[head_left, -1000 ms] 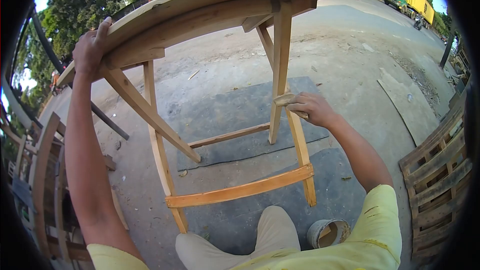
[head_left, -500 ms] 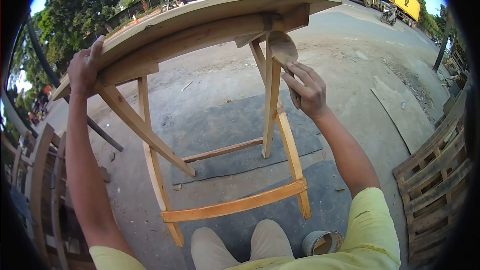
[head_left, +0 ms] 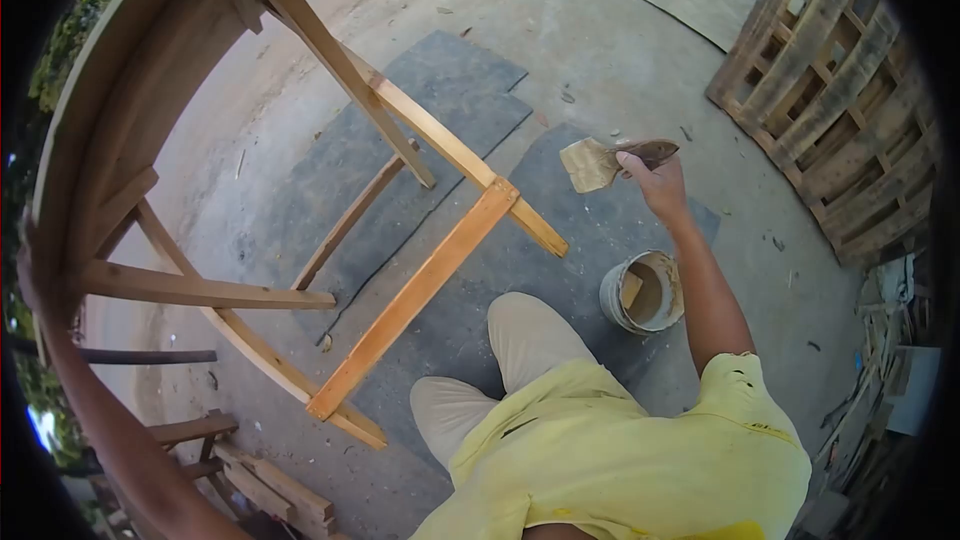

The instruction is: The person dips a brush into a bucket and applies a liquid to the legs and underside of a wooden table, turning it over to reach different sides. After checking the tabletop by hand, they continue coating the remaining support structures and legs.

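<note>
While right hand (head_left: 655, 180) gripped flat brush (head_left: 590, 166) near bucket (head_left: 618, 305), left hand (head_left: 40, 275) clasped wooden table (head_left: 150, 70); dark mats (head_left: 600, 222) lay on outdoor ground (head_left: 520, 40) near slatted pallet (head_left: 845, 85).

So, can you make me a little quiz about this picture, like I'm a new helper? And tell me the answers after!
1. Which hand holds the brush?
A) left
B) right

2. True or false: the brush is standing inside the bucket.

3. Fill in the missing word: the orange-brown crossbar joins two wooden ____.

Key:
1. B, the right hand.
2. False: the brush is held outside the bucket.
3. legs.
</note>
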Available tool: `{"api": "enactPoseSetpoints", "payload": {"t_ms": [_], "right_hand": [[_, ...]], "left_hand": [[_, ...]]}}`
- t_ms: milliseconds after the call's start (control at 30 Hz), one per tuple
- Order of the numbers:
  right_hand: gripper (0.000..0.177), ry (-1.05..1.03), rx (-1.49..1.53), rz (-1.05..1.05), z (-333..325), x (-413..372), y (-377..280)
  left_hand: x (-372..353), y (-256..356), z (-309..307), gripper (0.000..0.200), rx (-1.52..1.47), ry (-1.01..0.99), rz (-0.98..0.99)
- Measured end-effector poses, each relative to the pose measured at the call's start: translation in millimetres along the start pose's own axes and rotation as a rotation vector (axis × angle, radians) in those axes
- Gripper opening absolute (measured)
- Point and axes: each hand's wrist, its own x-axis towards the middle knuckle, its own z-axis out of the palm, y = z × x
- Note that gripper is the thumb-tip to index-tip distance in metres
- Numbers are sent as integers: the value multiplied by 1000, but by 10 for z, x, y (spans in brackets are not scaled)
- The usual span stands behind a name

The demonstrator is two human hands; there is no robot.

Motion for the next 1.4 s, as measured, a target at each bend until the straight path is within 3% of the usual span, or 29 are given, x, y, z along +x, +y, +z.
{"api": "enactPoseSetpoints", "payload": {"t_ms": [67, 133, 233, 300, 400, 467, 567, 633, 700, 800, 867, 933, 967, 1033, 1100, 1167, 1233, 1267, 1333, 1367, 1400], "right_hand": [[16, 227, -24, 213, -525, -586, 354], [20, 297, -173, 382, -883, -1192, 951], [27, 340, -433, 443, -855, -1716, 1493], [31, 371, -776, 592, -627, -1863, 1585], [31, 304, -970, 625, -445, -1924, 1672], [31, 299, -945, 635, -450, -1998, 2093], [29, 292, -956, 682, -480, -1948, 2156], [29, 285, -988, 716, -471, -1929, 1957], [29, 385, -973, 612, -502, -1917, 1758], [29, 288, -742, 543, -572, -2021, 1663], [30, 68, -642, 366, -755, -2183, 2088], [22, -14, -262, 675, -705, -2133, 1797], [23, 50, -217, 668, -685, -2148, 1875], [23, 179, -113, 708, -683, -2118, 1885], [23, 294, -8, 758, -690, -2040, 1798], [23, 313, 26, 738, -792, -1951, 1817], [25, 488, 223, 802, -885, -1825, 1712], [25, 464, 211, 783, -887, -1701, 1716], [22, 749, 751, 699, -862, -1443, 1797], [22, 734, 749, 685, -791, -1252, 1745], [21, 643, 871, 627, -619, -978, 1611]], "left_hand": [[-29, 468, -387, 69, -89, -16, -183], [-107, 669, -652, 70, -96, -19, -234], [-139, 753, -774, 72, -103, -31, -260], [-121, 779, -813, 73, -105, -38, -272], [-150, 801, -834, 76, -112, -43, -291], [-166, 751, -807, 78, -107, -75, -319], [-218, 729, -789, 81, -101, -121, -360], [-215, 646, -695, 87, -190, 8, -155], [-205, 628, -669, 89, -157, -40, -171], [-111, 421, -538, 85, -138, -116, -226], [-22, 196, -274, 82, -209, -211, -275], [-44, 92, -165, 90, -281, -197, -294], [-52, 169, -192, 96, -318, -138, -273], [-45, 235, -308, 98, -202, -233, -342], [-133, 368, -369, 96, -206, -151, -350], [-159, 466, -578, 97, -239, -282, -351], [-231, 546, -605, 94, -253, -192, -340], [-255, 542, -588, 94, -246, -192, -372], [-279, 591, -596, 90, -245, -141, -379], [-351, 767, -757, 90, -245, -135, -398], [-475, 1022, -1024, 75, -310, 11, -387]]}}
